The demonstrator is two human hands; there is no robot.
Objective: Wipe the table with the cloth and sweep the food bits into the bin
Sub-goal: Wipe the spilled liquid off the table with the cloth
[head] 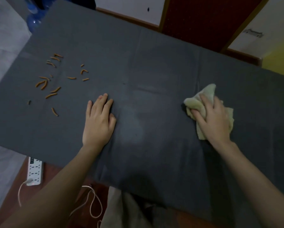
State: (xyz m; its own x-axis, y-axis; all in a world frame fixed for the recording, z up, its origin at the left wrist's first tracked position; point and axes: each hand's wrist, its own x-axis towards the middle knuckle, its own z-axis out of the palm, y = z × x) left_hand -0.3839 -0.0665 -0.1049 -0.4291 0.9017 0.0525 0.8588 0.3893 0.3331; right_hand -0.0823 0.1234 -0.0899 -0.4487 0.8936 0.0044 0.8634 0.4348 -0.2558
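Observation:
A dark grey table [154, 63] fills most of the view. Several orange food bits [50, 79] lie scattered on its left part. My left hand [99, 120] rests flat on the table near the middle, fingers straight, holding nothing, to the right of the food bits. On the right part of the table, my right hand [214, 119] presses down on a crumpled pale yellow cloth [197, 102], with its fingers curled into the fabric. No bin is in view.
A white power strip [34, 170] with a plugged cable lies on the brown floor below the table's near left edge. A blue bottle [34, 18] stands past the far left corner. A wall and a dark red panel [203, 17] run behind the table.

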